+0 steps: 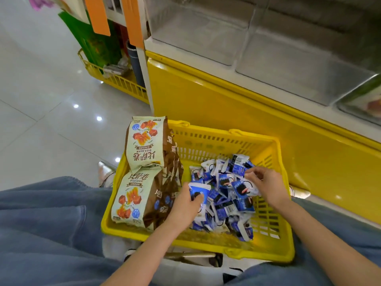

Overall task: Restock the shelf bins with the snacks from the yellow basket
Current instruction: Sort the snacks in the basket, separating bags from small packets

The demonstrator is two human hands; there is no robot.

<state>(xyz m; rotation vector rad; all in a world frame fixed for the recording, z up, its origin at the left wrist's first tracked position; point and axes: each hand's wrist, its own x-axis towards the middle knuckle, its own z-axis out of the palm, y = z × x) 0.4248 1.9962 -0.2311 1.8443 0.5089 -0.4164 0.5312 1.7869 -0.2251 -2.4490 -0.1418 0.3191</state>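
**Restocking scene, head view; all positions given relative to the yellow basket.**

- The yellow shelf base [226, 104] is standing directly behind the basket, and the clear shelf bins [206, 38] are sitting above and behind it.
- The person's denim-covered legs [41, 213] are flanking the basket on its near left and near right.
- The yellow basket [206, 139] is resting between them, its long axis running left to right across the view.
- Two cream-and-brown snack bags [144, 145] are filling its left end. Their long axes are running near to far, and their printing is reading upside down to the wearer. The farther bag is leaning up and poking above the basket's far rim.
- A heap of small packets [226, 203] (blue and white, lying at every angle) is occupying the basket's right half.
- The left hand [183, 207] is reaching in over the near rim at mid-basket. Its fingers are curling round one blue-and-white packet [199, 193], whose long axis is pointing roughly away from the wearer.
- The right hand [266, 182] is reaching in at the basket's right side, its fingertips [252, 174] pinching wrappers at the far right edge of the heap.
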